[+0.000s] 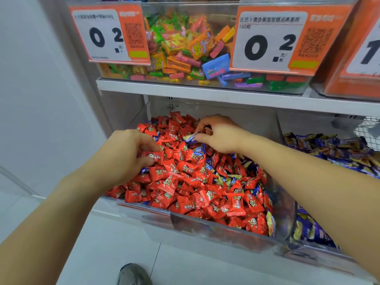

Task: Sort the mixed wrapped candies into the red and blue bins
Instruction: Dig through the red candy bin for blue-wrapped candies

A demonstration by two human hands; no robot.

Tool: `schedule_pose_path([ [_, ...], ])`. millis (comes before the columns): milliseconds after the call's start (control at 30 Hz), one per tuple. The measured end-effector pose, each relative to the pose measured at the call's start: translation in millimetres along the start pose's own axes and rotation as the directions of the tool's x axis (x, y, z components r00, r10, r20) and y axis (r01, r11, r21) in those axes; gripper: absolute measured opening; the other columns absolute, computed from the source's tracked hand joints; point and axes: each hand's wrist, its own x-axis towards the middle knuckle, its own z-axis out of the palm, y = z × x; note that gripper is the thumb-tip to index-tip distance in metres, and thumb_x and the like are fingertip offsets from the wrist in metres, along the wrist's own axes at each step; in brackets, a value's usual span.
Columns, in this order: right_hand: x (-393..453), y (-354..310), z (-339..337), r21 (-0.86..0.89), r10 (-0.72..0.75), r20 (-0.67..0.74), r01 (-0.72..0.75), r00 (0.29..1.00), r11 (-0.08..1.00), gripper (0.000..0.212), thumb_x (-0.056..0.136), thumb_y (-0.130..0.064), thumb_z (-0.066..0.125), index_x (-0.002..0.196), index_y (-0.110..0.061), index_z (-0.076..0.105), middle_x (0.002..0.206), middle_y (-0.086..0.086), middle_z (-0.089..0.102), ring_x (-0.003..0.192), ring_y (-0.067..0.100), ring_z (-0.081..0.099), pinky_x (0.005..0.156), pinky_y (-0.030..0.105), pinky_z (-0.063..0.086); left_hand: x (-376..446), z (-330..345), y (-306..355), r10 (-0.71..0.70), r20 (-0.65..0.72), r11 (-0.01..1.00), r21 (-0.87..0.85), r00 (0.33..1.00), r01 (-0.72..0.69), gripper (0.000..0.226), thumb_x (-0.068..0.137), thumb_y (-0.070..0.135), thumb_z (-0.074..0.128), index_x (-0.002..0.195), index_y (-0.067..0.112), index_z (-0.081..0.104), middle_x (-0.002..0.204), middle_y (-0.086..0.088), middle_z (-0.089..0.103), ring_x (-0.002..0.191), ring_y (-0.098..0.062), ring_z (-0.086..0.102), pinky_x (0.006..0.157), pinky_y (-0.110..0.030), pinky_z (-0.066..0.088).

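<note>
A clear bin (205, 229) on the lower shelf is full of red wrapped candies (185, 188), with several blue ones mixed in along its right side. My left hand (125, 153) rests on the pile at the left and pinches a red candy (155, 156) between thumb and fingers. My right hand (218, 134) is over the back of the pile and pinches a blue candy (190, 138). To the right, a second clear bin (304, 249) holds blue and yellow wrapped candies (329, 149).
An upper shelf (205, 93) carries a clear bin of colourful gum packs (185, 48) with orange price cards (109, 33) hanging in front. A white wall is at the left. A shoe (133, 274) stands on the pale floor below.
</note>
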Motion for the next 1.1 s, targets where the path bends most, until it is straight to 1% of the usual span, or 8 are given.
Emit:
schedule_pose_path([
  [167,-14.6,-2.2,-11.3,0.240,0.202,0.038,-0.205,0.979,0.949,0.029,0.098,-0.028,0.054,0.091,-0.001,0.060,0.072,0.007,0.058,0.057,0.017,0.053,0.056,0.025,0.041,-1.8,-5.1,-3.7,-0.068,-0.114,0.987,-0.151,0.991,0.050,0.019,0.080,0.027,0.080,0.095,0.035,0.072,0.070,0.016,0.059,0.055,0.004,0.056,0.050,-0.006,0.032],
  [267,-22.4,-8.2,-9.3,0.634,0.222,0.153,-0.268,0.963,0.726,0.020,0.098,-0.018,0.057,0.085,-0.003,0.055,0.092,0.018,0.062,0.081,0.028,0.074,0.072,0.035,0.062,-2.1,-5.3,-4.9,-0.085,-0.181,0.955,-0.294,0.980,0.028,0.018,0.079,0.024,0.081,0.094,0.032,0.072,0.068,0.009,0.061,0.049,0.002,0.055,0.049,-0.005,0.035],
  [367,-20.4,-10.5,-5.3,0.743,0.221,0.128,-0.242,0.967,0.624,0.019,0.096,-0.008,0.059,0.081,-0.007,0.048,0.091,0.022,0.060,0.083,0.031,0.075,0.067,0.035,0.063,-0.2,-7.2,-5.2,-0.116,-0.250,0.939,-0.343,0.961,0.025,0.015,0.084,0.023,0.077,0.091,0.035,0.072,0.084,0.001,0.063,0.057,0.000,0.056,0.057,-0.005,0.037],
  [467,-15.2,-10.1,-3.5,0.554,0.258,0.044,-0.238,0.965,0.798,0.007,0.099,-0.012,0.053,0.092,-0.008,0.054,0.086,0.017,0.064,0.060,0.019,0.065,0.049,0.025,0.052,2.0,-5.3,-0.9,-0.122,-0.290,0.947,-0.319,0.949,0.024,0.023,0.097,0.016,0.059,0.092,0.036,0.070,0.100,0.001,0.054,0.074,-0.001,0.057,0.059,-0.004,0.037],
  [600,-7.3,-3.2,0.8,0.121,0.146,0.114,-0.160,0.983,0.980,0.021,0.100,-0.030,0.051,0.108,-0.015,0.065,0.085,0.003,0.065,0.063,0.013,0.052,0.059,0.025,0.041,6.3,6.8,11.8,-0.084,-0.244,0.943,-0.332,0.966,-0.002,0.029,0.103,0.015,0.047,0.098,0.035,0.068,0.091,0.007,0.043,0.059,-0.001,0.051,0.051,-0.007,0.035],
  [733,-4.1,4.0,7.9,-0.059,0.117,0.231,-0.106,0.966,0.993,0.021,0.102,-0.033,0.054,0.110,-0.016,0.063,0.091,-0.001,0.064,0.062,0.011,0.061,0.056,0.025,0.047,18.0,19.6,23.7,-0.033,-0.220,0.941,-0.335,0.975,-0.043,0.012,0.096,0.030,0.060,0.092,0.038,0.068,0.100,0.006,0.052,0.081,0.008,0.054,0.071,-0.001,0.032],
  [867,-1.8,9.8,8.5,-0.060,0.106,0.237,-0.094,0.966,0.994,0.017,0.102,-0.018,0.053,0.114,-0.019,0.065,0.085,-0.010,0.057,0.060,0.004,0.055,0.047,0.009,0.041,29.4,28.7,34.9,0.044,-0.176,0.948,-0.302,0.983,-0.097,0.016,0.079,0.044,0.075,0.087,0.031,0.075,0.092,0.010,0.060,0.077,0.000,0.058,0.064,-0.005,0.036],
  [1100,4.7,14.8,17.6,-0.214,0.009,0.226,0.041,0.974,0.976,0.060,0.083,-0.049,0.074,0.129,-0.014,0.060,0.120,0.007,0.065,0.100,0.019,0.060,0.076,0.025,0.042,46.5,40.7,50.4,0.195,0.084,0.976,-0.112,0.977,-0.185,0.037,0.071,0.040,0.084,0.102,0.021,0.076,0.090,0.009,0.073,0.079,-0.003,0.065,0.071,-0.008,0.043],
])
